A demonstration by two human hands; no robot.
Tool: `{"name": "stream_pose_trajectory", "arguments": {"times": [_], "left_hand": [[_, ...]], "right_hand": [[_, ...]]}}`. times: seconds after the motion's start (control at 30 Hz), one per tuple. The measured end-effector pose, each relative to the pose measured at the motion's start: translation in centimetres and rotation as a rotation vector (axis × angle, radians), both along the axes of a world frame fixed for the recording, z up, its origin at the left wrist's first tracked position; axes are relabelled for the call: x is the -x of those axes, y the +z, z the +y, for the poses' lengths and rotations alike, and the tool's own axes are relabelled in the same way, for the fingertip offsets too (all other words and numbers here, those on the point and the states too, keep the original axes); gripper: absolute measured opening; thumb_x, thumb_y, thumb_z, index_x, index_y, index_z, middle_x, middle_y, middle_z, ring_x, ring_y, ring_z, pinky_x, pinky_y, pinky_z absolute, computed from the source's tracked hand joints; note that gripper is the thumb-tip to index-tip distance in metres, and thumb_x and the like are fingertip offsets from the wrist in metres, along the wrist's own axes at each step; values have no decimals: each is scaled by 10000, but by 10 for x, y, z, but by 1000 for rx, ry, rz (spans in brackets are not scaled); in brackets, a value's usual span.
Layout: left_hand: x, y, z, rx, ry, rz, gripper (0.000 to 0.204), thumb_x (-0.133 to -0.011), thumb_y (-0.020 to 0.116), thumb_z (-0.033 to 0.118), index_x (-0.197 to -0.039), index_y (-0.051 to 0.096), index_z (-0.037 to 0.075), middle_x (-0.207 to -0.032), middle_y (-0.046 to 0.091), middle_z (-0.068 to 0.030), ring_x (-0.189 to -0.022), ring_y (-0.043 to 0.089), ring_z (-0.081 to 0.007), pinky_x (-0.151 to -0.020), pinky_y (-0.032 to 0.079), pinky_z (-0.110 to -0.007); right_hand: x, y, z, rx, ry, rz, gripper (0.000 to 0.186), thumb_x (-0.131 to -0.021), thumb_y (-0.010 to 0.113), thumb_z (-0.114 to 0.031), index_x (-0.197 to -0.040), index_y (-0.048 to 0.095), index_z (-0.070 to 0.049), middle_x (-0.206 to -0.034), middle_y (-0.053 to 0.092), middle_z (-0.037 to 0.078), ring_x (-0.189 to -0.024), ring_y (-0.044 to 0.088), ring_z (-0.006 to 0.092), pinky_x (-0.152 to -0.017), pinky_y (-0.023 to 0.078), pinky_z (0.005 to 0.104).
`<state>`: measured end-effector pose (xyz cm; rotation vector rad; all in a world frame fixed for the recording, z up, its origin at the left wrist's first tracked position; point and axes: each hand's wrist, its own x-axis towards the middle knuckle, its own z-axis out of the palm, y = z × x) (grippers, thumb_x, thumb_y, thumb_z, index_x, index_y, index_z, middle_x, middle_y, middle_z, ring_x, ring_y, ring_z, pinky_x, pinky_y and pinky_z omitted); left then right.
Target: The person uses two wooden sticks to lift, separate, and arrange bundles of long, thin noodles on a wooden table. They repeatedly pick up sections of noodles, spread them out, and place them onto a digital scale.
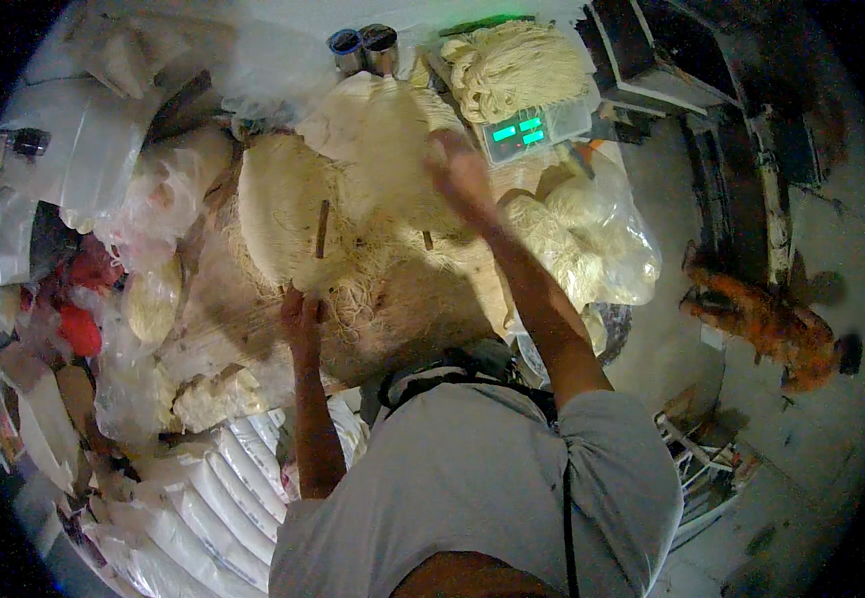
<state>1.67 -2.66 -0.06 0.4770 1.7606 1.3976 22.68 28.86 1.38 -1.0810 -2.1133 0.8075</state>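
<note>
Pale, thin noodles (288,214) lie in wide folded sheets across the wooden table (412,309), with loose strands trailing at the near edge. A short brown stick (323,229) rests against the left sheet, and the end of another stick (427,240) shows further right. Low at the near edge of the left sheet is my left hand (303,307); its fingers are partly hidden, and their grip is unclear. My right hand (460,171) reaches over the right side of the noodles, blurred by motion, so its fingers cannot be made out.
Bundled noodles (517,70) sit on a scale (517,135) with green displays. Bagged noodles (592,229) lie at the table's right. Two metal cans (362,50) stand behind. Plastic bags (158,184) crowd the left; white sacks (203,498) lie below. An orange-brown animal (766,319) is on the floor.
</note>
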Motion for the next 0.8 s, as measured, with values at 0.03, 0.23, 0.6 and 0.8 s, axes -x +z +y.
{"name": "stream_pose_trajectory", "arguments": {"times": [0.03,0.23,0.6,0.8], "left_hand": [[-1,-5,0,-21,-47,29,180,-985,605,214,-1042,646,48,-808,553,36,-659,457,-45,-569,370,-244],[-28,35,11,-129,-162,103,158,-982,598,171,-1042,632,29,-786,553,22,-648,452,-53,-559,363,-247],[-36,8,-28,-160,-36,62,173,-1008,594,196,-973,608,27,-728,543,3,-626,451,-58,-538,349,-246],[-36,32,-44,-92,-155,138,256,-999,589,216,-818,536,43,-698,517,3,-629,459,-75,-556,358,-257]], "right_hand": [[8,2,-31,173,105,131,399,-861,731,-178,-1199,607,-5,-1170,615,157,-1009,615,329,-837,525,412],[47,29,-144,267,269,265,458,-854,767,-282,-1181,601,-8,-1068,589,130,-921,608,259,-747,521,379],[33,41,-201,260,468,167,362,-875,751,-304,-1031,691,16,-985,638,169,-895,624,319,-790,517,438],[25,-15,-214,289,392,29,388,-910,716,-310,-1134,674,4,-954,683,156,-904,663,277,-790,529,393]]}}
